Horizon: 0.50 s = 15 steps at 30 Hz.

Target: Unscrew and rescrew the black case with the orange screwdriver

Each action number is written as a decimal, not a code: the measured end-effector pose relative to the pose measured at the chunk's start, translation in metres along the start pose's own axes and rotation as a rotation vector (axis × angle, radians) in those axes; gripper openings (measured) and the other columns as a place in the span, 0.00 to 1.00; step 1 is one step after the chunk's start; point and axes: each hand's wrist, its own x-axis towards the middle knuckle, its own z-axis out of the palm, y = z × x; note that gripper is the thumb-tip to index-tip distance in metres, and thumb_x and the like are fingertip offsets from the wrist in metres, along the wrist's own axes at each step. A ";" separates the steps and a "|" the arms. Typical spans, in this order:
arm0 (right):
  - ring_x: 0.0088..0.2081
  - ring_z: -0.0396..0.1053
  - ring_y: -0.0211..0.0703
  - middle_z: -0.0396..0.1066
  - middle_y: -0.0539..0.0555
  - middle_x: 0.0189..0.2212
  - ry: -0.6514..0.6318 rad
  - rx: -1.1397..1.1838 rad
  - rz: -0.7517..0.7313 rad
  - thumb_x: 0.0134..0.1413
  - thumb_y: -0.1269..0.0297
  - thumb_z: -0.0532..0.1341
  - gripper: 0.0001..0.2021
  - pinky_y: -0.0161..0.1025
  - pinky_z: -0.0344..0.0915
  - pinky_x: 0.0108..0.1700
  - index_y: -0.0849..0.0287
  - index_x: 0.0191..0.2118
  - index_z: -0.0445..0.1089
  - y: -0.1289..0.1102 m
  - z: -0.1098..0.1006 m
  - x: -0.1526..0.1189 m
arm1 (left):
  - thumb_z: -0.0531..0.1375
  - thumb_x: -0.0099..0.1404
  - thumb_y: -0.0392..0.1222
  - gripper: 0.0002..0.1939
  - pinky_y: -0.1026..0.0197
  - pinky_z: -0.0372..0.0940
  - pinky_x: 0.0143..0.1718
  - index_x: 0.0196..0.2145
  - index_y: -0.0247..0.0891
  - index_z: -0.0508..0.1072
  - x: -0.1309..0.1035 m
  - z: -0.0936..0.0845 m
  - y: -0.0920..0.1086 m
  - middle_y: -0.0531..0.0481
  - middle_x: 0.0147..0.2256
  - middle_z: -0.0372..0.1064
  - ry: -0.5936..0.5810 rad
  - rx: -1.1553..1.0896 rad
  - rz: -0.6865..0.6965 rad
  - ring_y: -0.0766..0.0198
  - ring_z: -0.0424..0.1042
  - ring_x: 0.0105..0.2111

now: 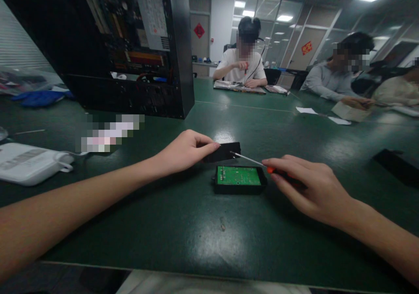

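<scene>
Here the black cover [222, 151] sits pinched in the left hand [183, 150] grip.

Left arm: bare forearm came in from lower left, stretched diagonally up toward frame centre, wrist nearly straight.
Left hand [185, 150]: palm down, fingers bunched forward, thumb and fingertips [212, 146] pinched closed on something small at their ends.
Right arm: bare forearm entered from lower right edge, angled up-left, wrist slightly bent.
Right hand [309, 185]: back of hand up, fingers curled in a closed grip, index finger extended along the front, pointing left toward the left hand.
Spacing: hands near each other, not touching.
</scene>
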 end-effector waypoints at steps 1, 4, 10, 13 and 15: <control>0.37 0.73 0.36 0.75 0.52 0.43 -0.006 0.006 0.048 0.71 0.68 0.56 0.15 0.35 0.67 0.39 0.57 0.60 0.67 0.003 0.001 0.001 | 0.62 0.71 0.50 0.15 0.62 0.68 0.35 0.41 0.39 0.86 0.001 0.000 -0.001 0.50 0.36 0.84 0.012 0.022 0.008 0.58 0.80 0.35; 0.41 0.75 0.42 0.75 0.55 0.46 -0.070 -0.023 0.165 0.71 0.65 0.56 0.15 0.41 0.71 0.43 0.57 0.59 0.68 0.012 0.006 0.003 | 0.63 0.70 0.48 0.14 0.60 0.71 0.40 0.44 0.39 0.86 0.002 0.002 -0.004 0.49 0.40 0.85 0.021 0.073 0.039 0.56 0.82 0.39; 0.43 0.76 0.49 0.75 0.55 0.48 -0.222 -0.074 0.282 0.70 0.62 0.54 0.16 0.48 0.72 0.46 0.56 0.58 0.70 0.017 0.014 0.004 | 0.63 0.70 0.46 0.13 0.59 0.71 0.42 0.46 0.40 0.85 0.005 0.003 -0.015 0.49 0.41 0.84 0.016 0.278 0.124 0.56 0.81 0.39; 0.43 0.76 0.48 0.75 0.56 0.48 -0.246 -0.086 0.295 0.70 0.61 0.54 0.17 0.47 0.72 0.45 0.56 0.58 0.70 0.014 0.014 0.005 | 0.63 0.69 0.44 0.12 0.60 0.70 0.41 0.46 0.39 0.85 0.005 0.003 -0.020 0.48 0.41 0.84 0.035 0.364 0.187 0.57 0.80 0.39; 0.42 0.76 0.48 0.75 0.56 0.48 -0.257 -0.086 0.291 0.70 0.61 0.54 0.16 0.47 0.72 0.44 0.55 0.57 0.71 0.012 0.014 0.005 | 0.63 0.69 0.42 0.12 0.60 0.70 0.41 0.45 0.39 0.85 0.005 0.003 -0.021 0.47 0.41 0.83 0.037 0.410 0.220 0.58 0.80 0.38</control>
